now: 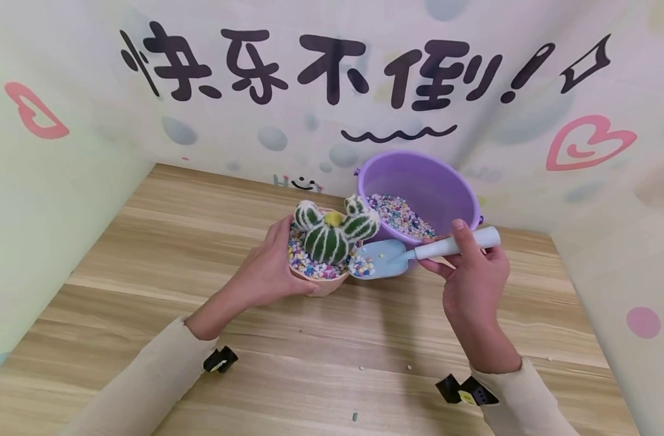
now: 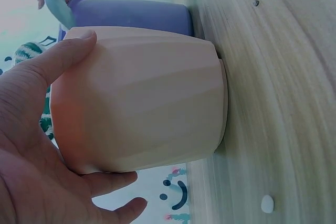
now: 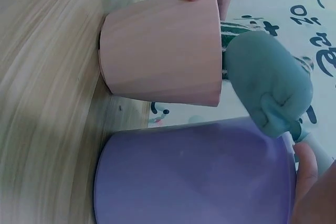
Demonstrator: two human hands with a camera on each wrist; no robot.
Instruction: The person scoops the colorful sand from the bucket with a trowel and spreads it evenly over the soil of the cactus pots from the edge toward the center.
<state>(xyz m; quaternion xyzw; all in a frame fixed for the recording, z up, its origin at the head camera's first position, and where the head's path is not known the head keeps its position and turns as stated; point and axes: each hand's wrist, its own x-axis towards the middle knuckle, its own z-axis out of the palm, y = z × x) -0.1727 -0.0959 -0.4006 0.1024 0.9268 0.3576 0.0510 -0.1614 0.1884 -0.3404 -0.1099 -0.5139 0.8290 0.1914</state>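
My left hand (image 1: 261,266) grips a pale pink flower pot (image 2: 142,98) by its sides, thumb near the front rim and fingers round the far side. In the pot stands a green and white cactus (image 1: 326,243) with a yellow top, among multicoloured pebbles (image 1: 300,257). My right hand (image 1: 476,287) holds the white handle of a light blue hand trowel (image 1: 388,257). Some pebbles lie at the trowel's tip, which is at the pot's right rim. In the right wrist view the underside of the trowel blade (image 3: 268,77) hides part of the cactus.
Just behind the trowel stands a purple bucket (image 1: 446,188), with more coloured pebbles (image 1: 399,215) inside. Loose pebbles (image 1: 355,416) lie scattered on the wooden table (image 1: 201,212). A printed cloth wall (image 1: 332,121) closes off the back, and pale walls flank both sides.
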